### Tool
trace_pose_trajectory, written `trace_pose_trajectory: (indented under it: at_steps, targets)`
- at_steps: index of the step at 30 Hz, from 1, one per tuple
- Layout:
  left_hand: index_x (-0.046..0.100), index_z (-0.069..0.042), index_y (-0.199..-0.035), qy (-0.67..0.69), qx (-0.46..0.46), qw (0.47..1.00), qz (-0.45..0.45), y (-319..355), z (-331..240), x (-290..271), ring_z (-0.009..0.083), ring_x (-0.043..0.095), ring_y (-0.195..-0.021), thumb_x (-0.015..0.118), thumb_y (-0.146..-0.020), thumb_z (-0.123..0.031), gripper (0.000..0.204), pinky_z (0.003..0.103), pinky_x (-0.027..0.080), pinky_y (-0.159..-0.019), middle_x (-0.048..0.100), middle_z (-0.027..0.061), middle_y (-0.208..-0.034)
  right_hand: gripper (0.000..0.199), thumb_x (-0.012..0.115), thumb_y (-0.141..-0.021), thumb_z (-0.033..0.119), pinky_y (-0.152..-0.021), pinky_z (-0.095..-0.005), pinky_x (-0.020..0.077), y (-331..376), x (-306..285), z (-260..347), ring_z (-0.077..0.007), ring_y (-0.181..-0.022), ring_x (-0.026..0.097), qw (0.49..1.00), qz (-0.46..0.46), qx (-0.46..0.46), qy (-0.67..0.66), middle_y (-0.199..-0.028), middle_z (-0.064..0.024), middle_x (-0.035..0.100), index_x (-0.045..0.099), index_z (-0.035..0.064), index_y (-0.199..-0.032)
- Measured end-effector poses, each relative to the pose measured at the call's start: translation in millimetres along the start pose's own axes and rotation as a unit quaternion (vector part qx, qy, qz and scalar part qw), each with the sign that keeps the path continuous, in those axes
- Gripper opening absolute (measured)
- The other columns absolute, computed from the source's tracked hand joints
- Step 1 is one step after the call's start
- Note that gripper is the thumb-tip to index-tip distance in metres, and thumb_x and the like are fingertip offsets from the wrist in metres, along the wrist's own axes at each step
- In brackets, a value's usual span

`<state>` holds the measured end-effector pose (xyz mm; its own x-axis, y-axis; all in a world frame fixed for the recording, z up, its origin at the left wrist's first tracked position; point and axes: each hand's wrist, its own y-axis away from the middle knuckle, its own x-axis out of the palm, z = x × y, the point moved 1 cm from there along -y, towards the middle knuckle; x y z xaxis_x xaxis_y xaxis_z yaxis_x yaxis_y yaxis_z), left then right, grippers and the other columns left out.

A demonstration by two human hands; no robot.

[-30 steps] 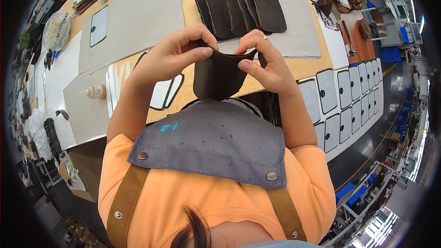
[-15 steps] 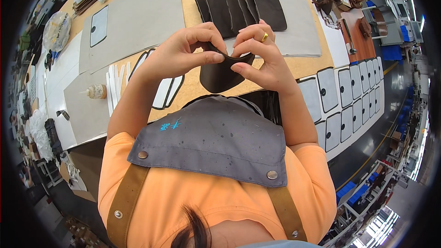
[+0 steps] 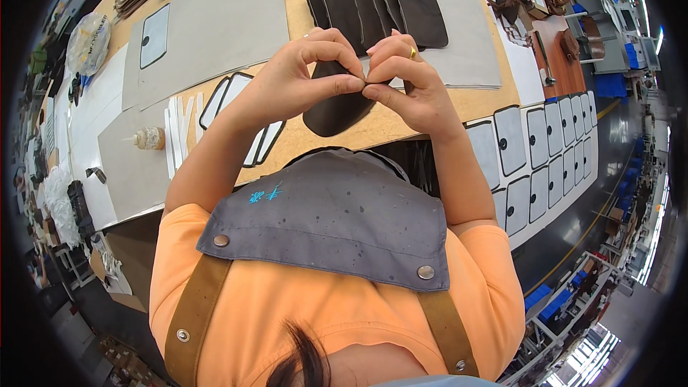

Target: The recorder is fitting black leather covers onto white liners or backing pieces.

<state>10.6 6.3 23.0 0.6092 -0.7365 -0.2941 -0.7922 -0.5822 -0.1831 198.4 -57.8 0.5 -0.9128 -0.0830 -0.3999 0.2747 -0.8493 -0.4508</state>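
Between my two hands hangs a dark brown leather piece [image 3: 335, 111] with a rounded lower edge, held above the tabletop. My left hand [image 3: 319, 68] pinches its upper edge between thumb and forefinger. Right beside it, my right hand [image 3: 408, 79], with a gold ring, pinches the same edge; the fingertips of both hands nearly touch. The fingers hide part of that edge. Just beyond my hands, several similar dark leather pieces [image 3: 412, 14] overlap in a fanned row on a grey sheet [image 3: 469, 50].
White panels with black borders [image 3: 510, 141] stand in rows at the right. A small glue bottle [image 3: 150, 138] and white strips [image 3: 175, 132] lie left of my arm. A large grey sheet [image 3: 222, 21] covers the back left; a plastic bag [image 3: 89, 44] sits beyond it.
My hands have drawn together along the leather's upper edge, closing the curved gap between them. The leather's lower part has swung slightly to the left.
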Motion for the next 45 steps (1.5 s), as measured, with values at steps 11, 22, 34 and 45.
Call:
trace_pose_trajectory:
  at_steps: [11, 22, 34, 45]
  targets:
    - [0.063, -0.005, -0.082, 0.010, -0.039, 0.999, 0.034, 5, 11, -12, 0.0140, 0.050, -0.085, 0.068, -0.077, -0.012, 0.010, 0.027, 0.037, -0.082, 0.055, -0.0004, -0.083, 0.013, 0.068, -0.071, 0.003, -0.094, -0.0372, 0.0309, 7, -6, -2, -0.0214, -0.103, 0.047, 0.997, 0.010, 0.065, -0.037, -0.085, -0.0017, 0.056, 0.059, 0.0062, -0.078]
    - [0.059, -0.005, -0.089, 0.274, -0.129, 0.952, -0.040, 15, 35, 0, 0.0056, 0.054, -0.085, 0.066, -0.082, -0.012, 0.013, 0.021, 0.041, -0.079, 0.058, -0.0018, -0.084, 0.011, 0.068, -0.076, 0.010, -0.102, -0.0411, 0.0224, 7, 11, 8, -0.0198, -0.099, 0.052, 0.982, -0.010, 0.047, 0.181, -0.087, -0.0004, 0.058, 0.060, 0.0074, -0.083]
    - [0.062, -0.003, -0.099, 0.268, -0.124, 0.953, -0.067, 12, 39, -3, 0.0073, 0.052, -0.089, 0.060, -0.088, -0.021, 0.021, 0.023, 0.041, -0.083, 0.060, -0.0005, -0.088, 0.015, 0.065, -0.083, 0.020, -0.098, -0.0351, 0.0272, 4, 19, -5, -0.0152, -0.087, 0.055, 0.989, -0.050, 0.083, 0.113, -0.079, 0.0005, 0.059, 0.064, 0.0052, -0.082]
    - [0.032, -0.009, -0.138, -0.084, -0.037, 0.966, -0.242, 53, 40, -21, 0.0234, 0.039, -0.128, 0.065, -0.081, -0.021, 0.067, 0.032, 0.041, -0.089, 0.042, 0.0115, -0.137, 0.041, 0.043, -0.095, 0.031, -0.107, -0.0372, 0.0276, 58, 16, -59, -0.0195, -0.125, 0.039, 0.759, -0.415, 0.166, -0.473, -0.132, -0.0069, 0.045, 0.041, 0.0081, -0.130]
